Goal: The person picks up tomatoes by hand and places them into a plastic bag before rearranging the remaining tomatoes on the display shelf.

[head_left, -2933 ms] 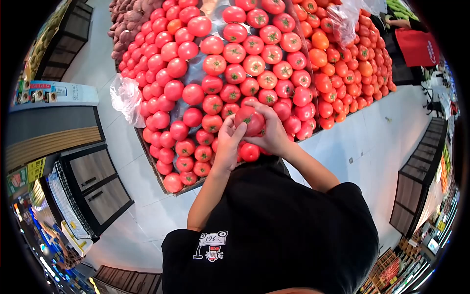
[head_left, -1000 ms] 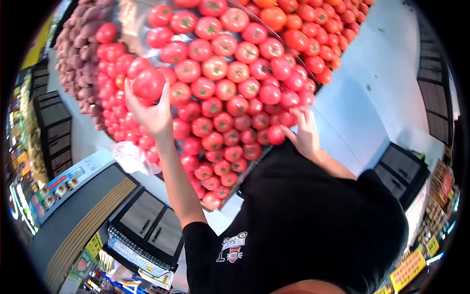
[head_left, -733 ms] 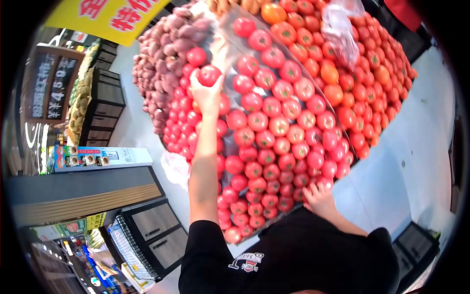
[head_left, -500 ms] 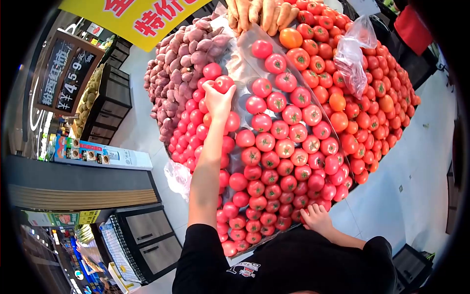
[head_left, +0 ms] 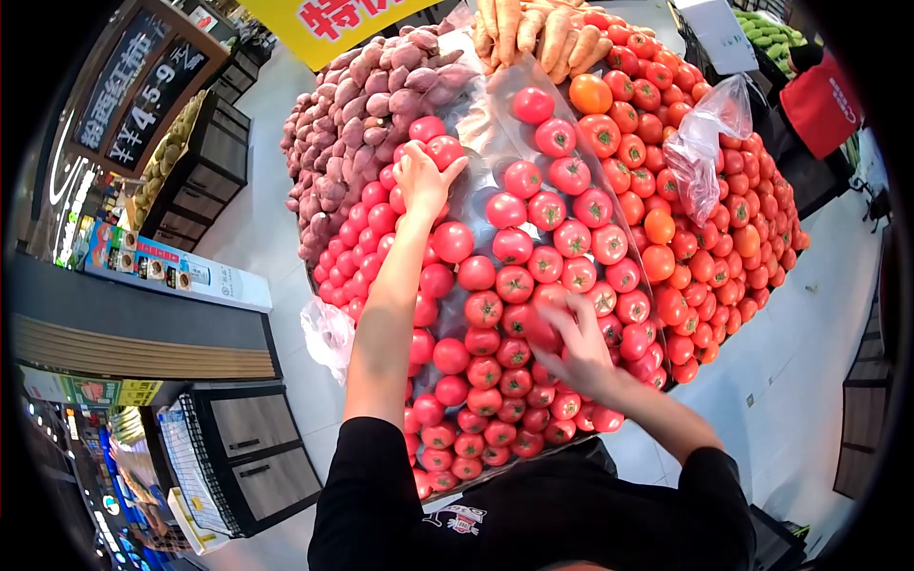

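My left hand (head_left: 425,181) reaches to the upper part of a heap of pinkish-red tomatoes. Its thumb and fingers are spread beside a tomato (head_left: 445,150), close to or touching its near side. Lower in the heap, my right hand (head_left: 579,347) is smeared by motion. Between its thumb and fingers is a blurred tomato (head_left: 542,328). Around it stand rows of tomatoes (head_left: 515,284), many with green stem ends up. Clear plastic sheeting (head_left: 476,195) shows between the tomatoes near my left hand.
Purple sweet potatoes (head_left: 357,105) lie at the upper left, carrots (head_left: 543,33) at the top. Redder tomatoes (head_left: 705,228) fill the right side under a crumpled plastic bag (head_left: 709,143). Another bag (head_left: 327,333) hangs at the left edge. A person in red (head_left: 821,105) stands at upper right.
My right hand has moved from the near edge up and left into the tomatoes, with one now in its fingers. My left hand has loosened from the tomato it gripped. The view has shifted slightly.
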`<state>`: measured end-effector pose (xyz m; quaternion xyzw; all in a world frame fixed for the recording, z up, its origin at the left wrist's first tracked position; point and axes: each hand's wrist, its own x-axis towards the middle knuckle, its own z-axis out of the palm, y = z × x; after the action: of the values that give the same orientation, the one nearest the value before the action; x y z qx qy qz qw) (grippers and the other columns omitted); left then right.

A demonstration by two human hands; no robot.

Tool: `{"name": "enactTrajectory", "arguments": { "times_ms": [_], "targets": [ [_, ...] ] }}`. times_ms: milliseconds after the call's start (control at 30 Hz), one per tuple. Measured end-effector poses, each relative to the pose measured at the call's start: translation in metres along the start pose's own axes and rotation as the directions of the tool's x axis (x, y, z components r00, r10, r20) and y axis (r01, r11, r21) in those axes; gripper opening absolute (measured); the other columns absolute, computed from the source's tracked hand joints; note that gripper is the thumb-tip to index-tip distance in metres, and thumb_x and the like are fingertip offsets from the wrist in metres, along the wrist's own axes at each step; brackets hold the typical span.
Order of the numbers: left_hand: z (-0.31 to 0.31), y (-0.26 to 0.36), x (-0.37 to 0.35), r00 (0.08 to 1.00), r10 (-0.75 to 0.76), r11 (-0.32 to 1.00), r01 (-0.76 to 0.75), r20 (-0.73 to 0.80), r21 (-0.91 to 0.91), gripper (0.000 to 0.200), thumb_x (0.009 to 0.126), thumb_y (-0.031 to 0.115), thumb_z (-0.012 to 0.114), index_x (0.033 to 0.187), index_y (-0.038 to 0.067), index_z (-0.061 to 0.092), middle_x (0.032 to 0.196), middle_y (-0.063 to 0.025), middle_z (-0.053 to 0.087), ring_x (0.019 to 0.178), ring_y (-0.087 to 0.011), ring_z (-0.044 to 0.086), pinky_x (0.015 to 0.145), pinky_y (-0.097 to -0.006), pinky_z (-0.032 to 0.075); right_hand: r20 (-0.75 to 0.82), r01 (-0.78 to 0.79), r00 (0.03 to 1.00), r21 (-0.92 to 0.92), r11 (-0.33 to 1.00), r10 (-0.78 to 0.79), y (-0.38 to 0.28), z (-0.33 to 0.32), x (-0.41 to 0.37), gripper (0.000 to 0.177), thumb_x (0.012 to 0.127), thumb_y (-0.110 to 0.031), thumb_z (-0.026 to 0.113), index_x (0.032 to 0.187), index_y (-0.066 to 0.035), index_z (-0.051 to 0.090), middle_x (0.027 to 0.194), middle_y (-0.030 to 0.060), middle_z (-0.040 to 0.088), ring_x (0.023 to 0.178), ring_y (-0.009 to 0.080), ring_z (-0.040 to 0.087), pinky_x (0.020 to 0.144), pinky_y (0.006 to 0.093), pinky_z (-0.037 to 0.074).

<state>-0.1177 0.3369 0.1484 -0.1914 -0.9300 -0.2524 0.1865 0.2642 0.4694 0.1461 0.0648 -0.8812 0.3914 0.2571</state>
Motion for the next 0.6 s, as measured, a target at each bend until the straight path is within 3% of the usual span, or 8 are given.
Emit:
{"name": "enactTrajectory", "arguments": {
  "times_ms": [100,133,233,267,400,500,600],
  "targets": [
    [-0.002,-0.008,0.002,0.997,-0.036,0.989,0.045,0.069,-0.141,0.099,0.079,0.059,0.095,0.144,0.001,0.047,0.13,-0.0269,0.071,0.128,-0.0464,0.064,0.114,-0.0568,0.043,-0.014,0.002,1.0,0.054,0.999,-0.001,0.01,0.02,0.106,0.073,0.083,-0.006,0.086,0.15,-0.007,0.055,0.145,0.0254,0.048,0.136,0.0494,0.052,0.115,0.0505,0.05],
    [-0.005,-0.011,0.007,0.988,-0.056,0.989,0.075,0.143,-0.129,0.105,0.076,0.053,0.098,0.155,0.007,0.047,0.135,-0.0273,0.071,0.132,-0.046,0.064,0.116,-0.0547,0.045,-0.045,0.067,0.997,0.066,0.996,-0.064,0.015,0.028,0.138,0.07,0.084,-0.006,0.086,0.147,-0.006,0.056,0.145,0.0243,0.047,0.135,0.0484,0.053,0.114,0.05,0.051],
    [-0.003,-0.041,0.011,0.981,0.086,0.91,-0.007,0.173,-0.414,0.101,0.075,0.037,0.101,0.158,0.009,0.049,0.133,-0.0247,0.073,0.129,-0.0418,0.068,0.113,-0.051,0.051,0.017,0.044,0.999,0.012,0.999,-0.044,0.039,0.063,0.201,0.069,0.082,-0.009,0.09,0.142,-0.006,0.057,0.141,0.0218,0.048,0.133,0.0454,0.055,0.111,0.0486,0.054],
    [-0.004,-0.048,0.01,0.977,0.081,0.774,0.065,0.199,-0.629,0.092,0.077,0.02,0.098,0.156,0.009,0.053,0.133,-0.0216,0.074,0.127,-0.0354,0.071,0.11,-0.0457,0.055,0.038,0.047,0.998,-0.018,0.999,-0.047,0.045,0.072,0.215,0.071,0.081,-0.009,0.091,0.143,-0.006,0.056,0.141,0.0219,0.049,0.134,0.0456,0.056,0.112,0.0487,0.053],
    [-0.032,-0.072,-0.009,0.995,0.006,0.731,0.065,0.102,-0.679,0.069,0.088,0.011,0.087,0.151,0.006,0.059,0.134,-0.0189,0.074,0.129,-0.0301,0.07,0.109,-0.0419,0.056,0.162,0.019,0.987,-0.084,0.996,-0.005,0.059,0.094,0.238,0.069,0.081,-0.012,0.092,0.138,-0.006,0.053,0.14,0.0222,0.049,0.131,0.0478,0.058,0.107,0.0501,0.056],
    [-0.063,-0.072,-0.048,0.996,-0.027,0.703,0.078,0.082,-0.707,0.064,0.09,0.012,0.084,0.15,0.004,0.06,0.136,-0.0193,0.072,0.131,-0.0299,0.068,0.109,-0.0417,0.056,0.251,0.095,0.966,-0.149,0.984,-0.055,0.058,0.095,0.241,0.065,0.082,-0.014,0.092,0.132,-0.006,0.05,0.141,0.0219,0.049,0.129,0.049,0.06,0.102,0.0518,0.058],
    [-0.069,-0.07,-0.09,0.999,-0.005,0.741,0.03,0.04,-0.671,0.058,0.093,0.015,0.083,0.145,0.0,0.063,0.135,-0.0202,0.071,0.129,-0.0358,0.068,0.112,-0.0456,0.053,0.2,0.14,0.976,-0.264,0.954,-0.088,0.06,0.099,0.243,0.065,0.08,-0.016,0.093,0.128,-0.007,0.051,0.137,0.02,0.054,0.125,0.0463,0.061,0.099,0.0519,0.059]
  ]
}}
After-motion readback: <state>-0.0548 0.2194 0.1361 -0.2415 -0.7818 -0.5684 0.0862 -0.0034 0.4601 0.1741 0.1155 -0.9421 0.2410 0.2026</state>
